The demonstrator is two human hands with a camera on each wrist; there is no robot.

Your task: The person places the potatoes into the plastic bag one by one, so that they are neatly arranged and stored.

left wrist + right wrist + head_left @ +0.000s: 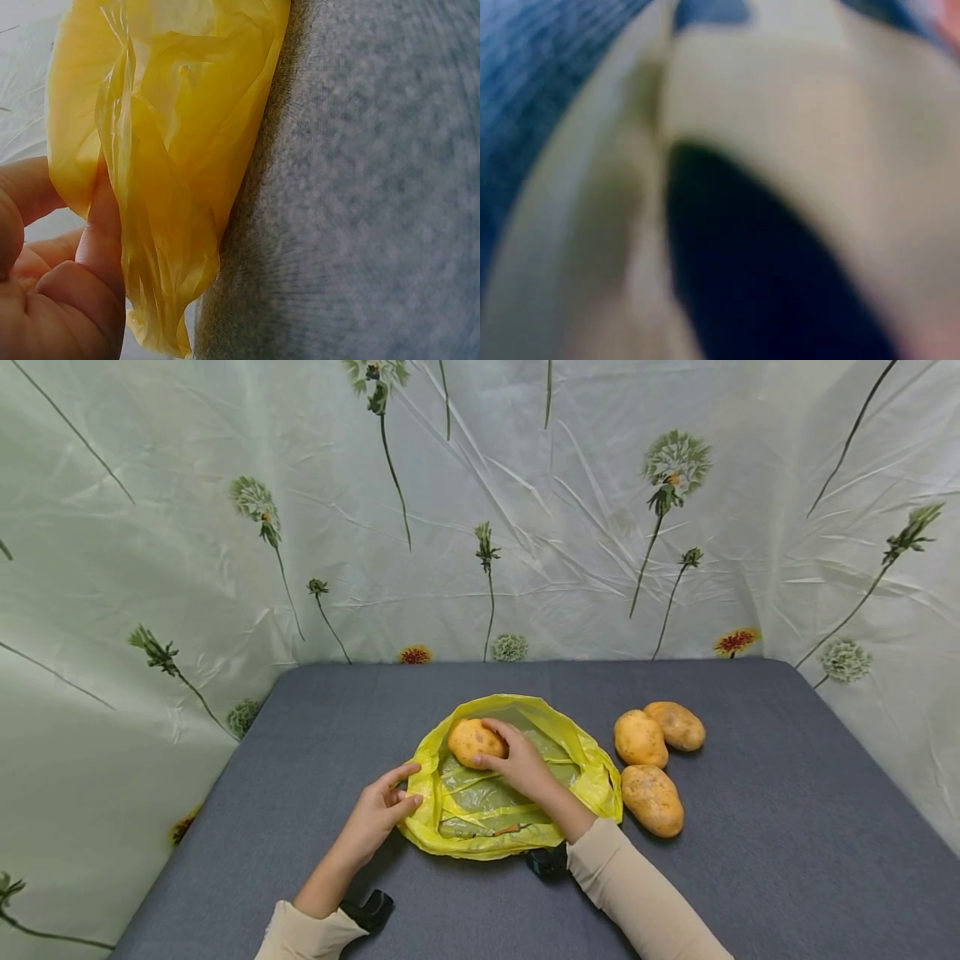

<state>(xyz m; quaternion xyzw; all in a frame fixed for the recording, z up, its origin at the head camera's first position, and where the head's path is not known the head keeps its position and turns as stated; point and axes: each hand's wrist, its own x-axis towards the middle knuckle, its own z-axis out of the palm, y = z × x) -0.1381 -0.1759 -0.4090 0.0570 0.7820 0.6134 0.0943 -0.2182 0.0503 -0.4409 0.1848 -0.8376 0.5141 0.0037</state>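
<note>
A yellow plastic bag lies on the table with its mouth spread wide toward the head camera. My left hand holds the bag's left rim; the left wrist view shows the fingers of that hand at the edge of the thin yellow film. Inside the mouth, near its far left side, my right hand grips a potato between thumb and fingers. The right wrist view is blurred and shows neither the potato nor the fingers clearly.
Just right of the bag lie three more potatoes: one nearest me, one behind it and one farthest back. A grey cloth covers the table. Behind it hangs a pale curtain printed with flowers.
</note>
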